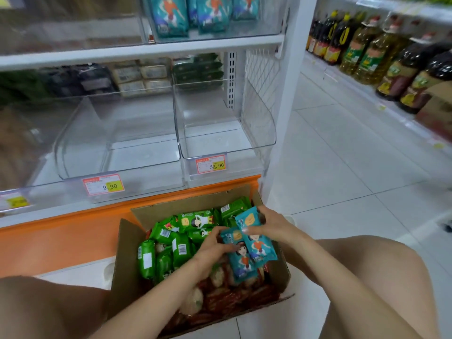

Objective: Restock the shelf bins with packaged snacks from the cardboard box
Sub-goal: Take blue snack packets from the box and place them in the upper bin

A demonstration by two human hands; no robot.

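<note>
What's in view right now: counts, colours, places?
cardboard box: one, brown, floor below shelf
green packs: many, green, box's left and back
red packs: many, red, box's near end
blue packs: two, blue, held over box
clear bins: two, transparent, shelf above box
shelved packs: several, blue, upper bin
back-row packs: several, dark, tan, green, behind bins
price tags: at least two, red-yellow, shelf edge
oil bottles: many, yellow and dark, right shelving
left hand: grips lower blue pack
right hand: grips upper blue pack
</note>
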